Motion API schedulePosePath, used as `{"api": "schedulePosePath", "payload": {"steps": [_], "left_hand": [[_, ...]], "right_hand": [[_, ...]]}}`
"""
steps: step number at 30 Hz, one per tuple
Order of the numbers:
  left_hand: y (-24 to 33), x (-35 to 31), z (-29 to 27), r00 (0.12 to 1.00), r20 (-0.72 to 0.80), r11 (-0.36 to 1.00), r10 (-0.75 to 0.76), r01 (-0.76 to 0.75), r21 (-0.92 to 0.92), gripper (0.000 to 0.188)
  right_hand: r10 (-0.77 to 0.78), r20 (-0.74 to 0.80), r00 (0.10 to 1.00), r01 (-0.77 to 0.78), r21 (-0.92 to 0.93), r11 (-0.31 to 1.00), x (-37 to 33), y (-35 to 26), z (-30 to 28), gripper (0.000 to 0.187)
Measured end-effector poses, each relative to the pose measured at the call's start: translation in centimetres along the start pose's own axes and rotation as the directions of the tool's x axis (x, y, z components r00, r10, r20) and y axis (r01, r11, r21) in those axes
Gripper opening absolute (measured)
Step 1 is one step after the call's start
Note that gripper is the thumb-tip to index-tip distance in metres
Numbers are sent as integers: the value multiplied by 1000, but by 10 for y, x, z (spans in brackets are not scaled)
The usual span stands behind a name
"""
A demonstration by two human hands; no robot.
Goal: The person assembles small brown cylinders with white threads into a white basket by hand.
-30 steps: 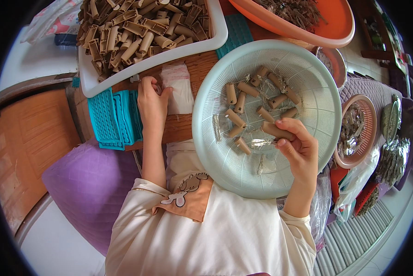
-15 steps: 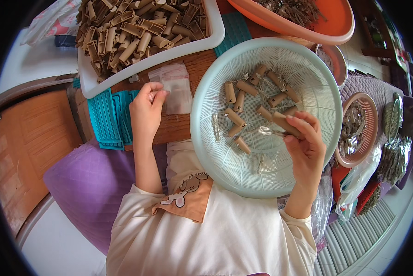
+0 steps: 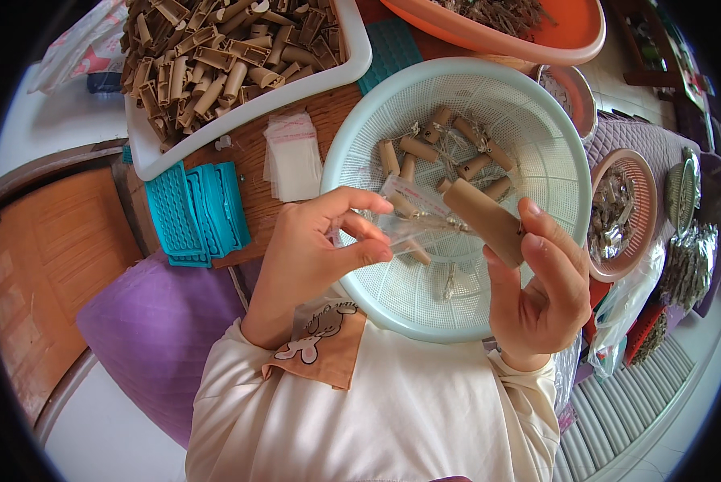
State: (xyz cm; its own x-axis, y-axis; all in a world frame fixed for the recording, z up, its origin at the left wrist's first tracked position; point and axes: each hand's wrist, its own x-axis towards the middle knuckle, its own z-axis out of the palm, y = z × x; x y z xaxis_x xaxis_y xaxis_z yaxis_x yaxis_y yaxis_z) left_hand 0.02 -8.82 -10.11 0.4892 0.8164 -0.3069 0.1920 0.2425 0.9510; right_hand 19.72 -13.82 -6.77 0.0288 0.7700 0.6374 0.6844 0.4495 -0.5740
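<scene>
Over the basket's near left rim, my left hand [image 3: 316, 249] pinches a small clear plastic bag [image 3: 405, 197], its mouth turned toward the right. My right hand [image 3: 541, 281] grips a tan cork-shaped cylinder [image 3: 487, 217] between thumb and fingers, tilted, just right of the bag. A thin, pale wire bundle [image 3: 449, 222] trails from near the cylinder toward the bag; whether it is inside is hard to tell. Beneath both hands is a pale green mesh basket [image 3: 360, 293], where several more tan cylinders [image 3: 473, 166] lie with wire bundles.
A white tub [image 3: 248, 104] heaped with tan plastic shells stands far left. Beside it lie a stack of clear bags [image 3: 292, 157] and teal textured pads [image 3: 196, 213]. An orange basin [image 3: 505, 36] sits at the back; a pink basket [image 3: 646, 217] with silvery bundles is at right.
My left hand has come from the bag stack to the basket, bringing a clear bag. My right hand has raised the cylinder and turned it toward the bag.
</scene>
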Motion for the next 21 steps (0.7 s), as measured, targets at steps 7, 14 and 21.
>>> {"api": "schedulePosePath", "payload": {"steps": [7,14,21], "left_hand": [[4,3,6,998,52,999,-35,34,5,32],[7,7,9,998,59,994,-10,4,106,34],[10,5,15,995,12,978,95,-96,186,32]], "right_hand": [[-56,53,997,59,-56,997,1,9,-2,32],[35,79,996,-28,-84,996,-2,8,-2,33],[193,-15,981,-194,-70,978,-6,10,-1,37]]}}
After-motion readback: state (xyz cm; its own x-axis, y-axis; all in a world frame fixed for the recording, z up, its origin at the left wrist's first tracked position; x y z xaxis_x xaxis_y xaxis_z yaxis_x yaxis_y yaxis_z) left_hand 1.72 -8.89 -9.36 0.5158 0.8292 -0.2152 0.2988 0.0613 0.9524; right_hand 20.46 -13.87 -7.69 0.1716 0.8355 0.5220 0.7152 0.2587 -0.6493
